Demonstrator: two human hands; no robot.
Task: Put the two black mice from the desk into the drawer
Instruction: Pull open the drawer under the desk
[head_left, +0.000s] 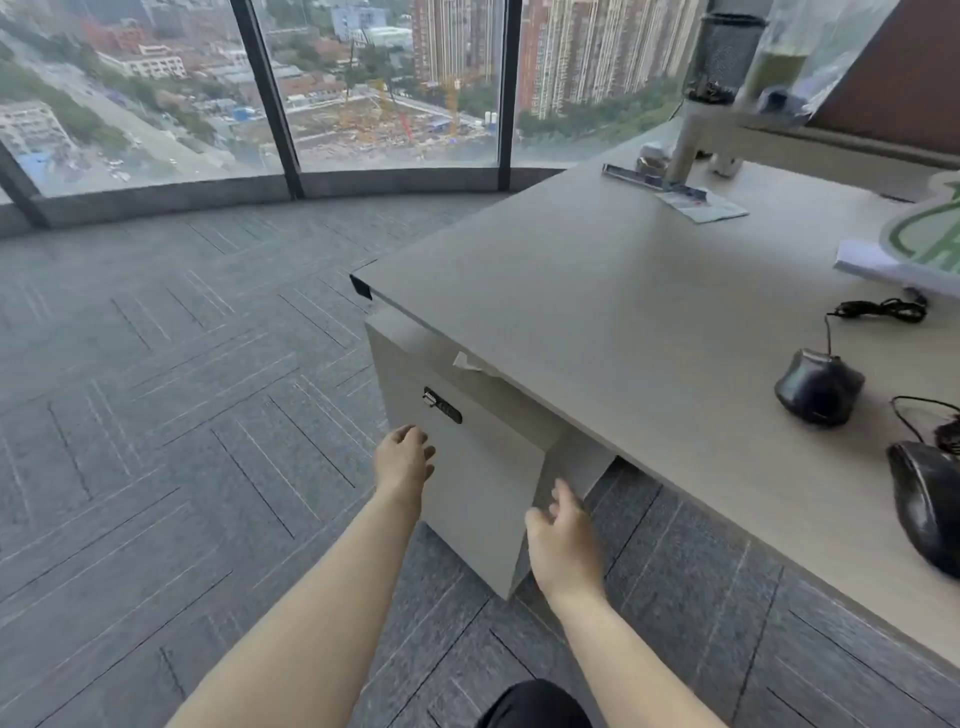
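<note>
Two black wired mice lie on the beige desk (597, 312) at the right: one mouse (818, 387) further back, a second mouse (930, 504) at the frame's right edge, each with its cable coiled beside it. Under the desk's left corner stands a grey drawer cabinet (467, 467) with a black lock (441, 405); its front looks closed. My left hand (405, 457) rests at the cabinet's left front edge, fingers curled, holding nothing. My right hand (563, 540) is at the cabinet's right front edge, fingers spread, holding nothing.
White and green papers (914, 249) lie at the desk's far right. A white shelf leg (685, 140), a mesh holder (722, 52) and leaflets (701, 205) stand at the back. Grey carpet (182, 415) stretches left to floor-height windows.
</note>
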